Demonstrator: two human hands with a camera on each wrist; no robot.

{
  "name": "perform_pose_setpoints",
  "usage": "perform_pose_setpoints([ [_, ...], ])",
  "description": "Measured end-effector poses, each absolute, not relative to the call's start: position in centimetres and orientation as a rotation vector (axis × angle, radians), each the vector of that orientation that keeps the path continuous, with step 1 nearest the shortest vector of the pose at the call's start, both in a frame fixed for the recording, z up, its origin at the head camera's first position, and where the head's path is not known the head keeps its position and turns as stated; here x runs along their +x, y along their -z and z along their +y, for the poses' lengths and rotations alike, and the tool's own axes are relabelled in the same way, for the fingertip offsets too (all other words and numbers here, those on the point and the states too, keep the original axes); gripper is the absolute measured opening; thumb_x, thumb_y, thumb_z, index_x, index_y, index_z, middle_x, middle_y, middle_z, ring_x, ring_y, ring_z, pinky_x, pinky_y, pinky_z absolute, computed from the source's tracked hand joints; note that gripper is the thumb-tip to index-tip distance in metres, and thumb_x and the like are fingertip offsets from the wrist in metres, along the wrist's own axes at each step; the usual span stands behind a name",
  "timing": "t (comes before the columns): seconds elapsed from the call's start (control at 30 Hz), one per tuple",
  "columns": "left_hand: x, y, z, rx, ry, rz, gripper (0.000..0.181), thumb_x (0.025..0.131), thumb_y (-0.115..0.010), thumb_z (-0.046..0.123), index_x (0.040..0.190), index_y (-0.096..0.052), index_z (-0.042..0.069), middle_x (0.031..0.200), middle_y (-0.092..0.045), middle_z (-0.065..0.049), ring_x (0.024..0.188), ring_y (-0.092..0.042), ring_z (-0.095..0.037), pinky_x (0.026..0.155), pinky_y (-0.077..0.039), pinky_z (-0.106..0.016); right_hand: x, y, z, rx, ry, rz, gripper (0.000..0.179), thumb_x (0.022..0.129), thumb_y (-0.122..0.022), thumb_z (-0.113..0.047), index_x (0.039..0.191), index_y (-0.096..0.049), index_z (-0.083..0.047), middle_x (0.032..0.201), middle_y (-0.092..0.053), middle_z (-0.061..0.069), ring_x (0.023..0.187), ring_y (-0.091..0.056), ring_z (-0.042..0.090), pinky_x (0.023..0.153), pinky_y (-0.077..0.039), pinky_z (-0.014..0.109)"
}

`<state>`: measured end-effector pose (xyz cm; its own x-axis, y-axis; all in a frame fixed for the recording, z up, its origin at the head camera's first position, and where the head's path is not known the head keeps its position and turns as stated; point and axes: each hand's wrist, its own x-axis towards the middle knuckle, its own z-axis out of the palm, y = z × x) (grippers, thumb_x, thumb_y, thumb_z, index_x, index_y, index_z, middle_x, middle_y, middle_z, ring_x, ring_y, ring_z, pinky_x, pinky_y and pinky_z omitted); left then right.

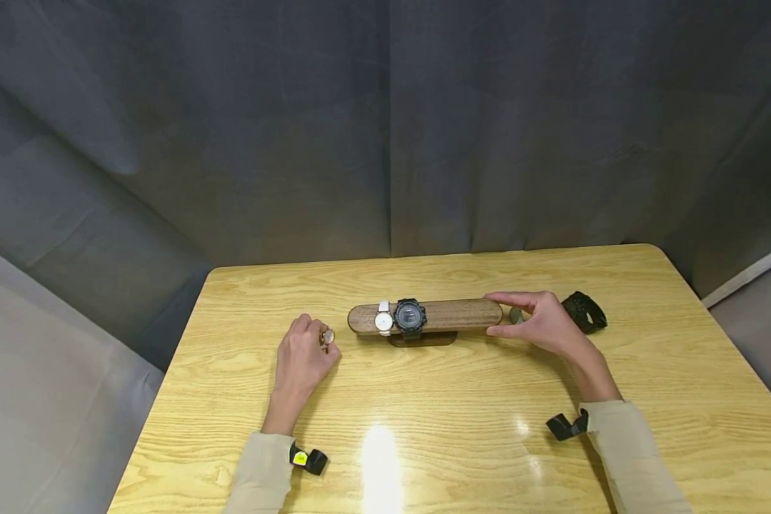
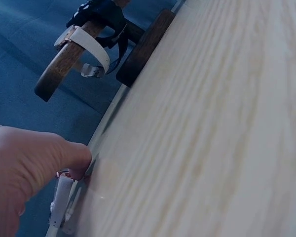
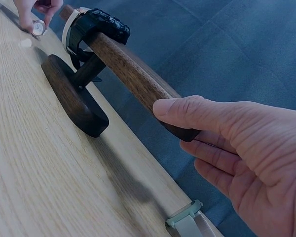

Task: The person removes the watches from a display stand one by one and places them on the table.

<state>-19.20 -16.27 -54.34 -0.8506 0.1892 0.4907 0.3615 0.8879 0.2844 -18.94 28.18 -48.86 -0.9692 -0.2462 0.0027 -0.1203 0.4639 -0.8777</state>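
A wooden watch stand (image 1: 462,315), a long bar on a low base, stands on the table. Near its left end it carries a white-strapped watch (image 1: 383,321) and, beside that, a chunky black digital watch (image 1: 410,316). My right hand (image 3: 246,143) grips the bar's right end, thumb on one side and fingers on the other. To the left of the stand, my left hand (image 1: 300,355) pinches a small round-faced watch (image 1: 328,336) close to the tabletop. In the left wrist view that watch's pale strap (image 2: 61,200) shows below the fingers, which hide much of the rest.
A green-strapped watch (image 3: 185,221) lies just beyond the stand's right end, partly behind my right hand in the head view. Farther right is a black patterned band-like thing (image 1: 585,312) with holes. The wooden table (image 1: 462,414) meets a grey curtain (image 1: 488,143) at the back.
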Motion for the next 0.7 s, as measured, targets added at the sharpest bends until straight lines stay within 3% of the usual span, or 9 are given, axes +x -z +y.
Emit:
perform_pose_setpoints([
  [0.17,-19.1,54.2,-16.2,-0.364,0.548,-2.632,0.020,0.074,-0.081,0.002,0.093,-0.075,-0.001,0.082,-0.061,-0.008,0.071,-0.059,-0.020,0.060,-0.058,-0.032,-18.9,48.9,28.2,-0.321,1.529,2.579,0.061,0.081,-0.092,-0.036,0.135,-0.072,-0.019,0.142,-0.065,0.010,0.148,-0.042,0.039,0.114,-0.037,0.068],
  [0.33,-18.9,53.7,-16.1,-0.275,0.620,-2.703,0.035,0.076,-0.082,0.009,0.109,-0.074,-0.002,0.089,-0.065,-0.011,0.076,-0.063,-0.024,0.063,-0.060,-0.038,-18.9,48.8,28.2,-0.324,1.517,2.591,0.060,0.081,-0.092,-0.037,0.135,-0.072,-0.020,0.142,-0.065,0.010,0.148,-0.042,0.039,0.105,-0.043,0.059],
  [0.5,-18.9,53.2,-15.8,-0.225,0.712,-2.709,0.044,0.080,-0.081,0.019,0.120,-0.073,0.001,0.100,-0.068,-0.013,0.080,-0.064,-0.025,0.067,-0.061,-0.041,-18.9,48.8,28.2,-0.321,1.513,2.594,0.060,0.081,-0.092,-0.036,0.135,-0.072,-0.020,0.142,-0.066,0.009,0.148,-0.042,0.038,0.111,-0.042,0.063],
  [0.7,-18.8,52.8,-15.1,-0.292,0.994,-2.510,0.038,0.088,-0.076,0.013,0.123,-0.072,0.000,0.081,-0.060,-0.012,0.064,-0.050,-0.015,0.053,-0.047,-0.027,-19.0,48.8,28.2,-0.319,1.511,2.594,0.060,0.081,-0.092,-0.036,0.135,-0.072,-0.020,0.142,-0.066,0.008,0.148,-0.042,0.036,0.104,-0.044,0.056],
])
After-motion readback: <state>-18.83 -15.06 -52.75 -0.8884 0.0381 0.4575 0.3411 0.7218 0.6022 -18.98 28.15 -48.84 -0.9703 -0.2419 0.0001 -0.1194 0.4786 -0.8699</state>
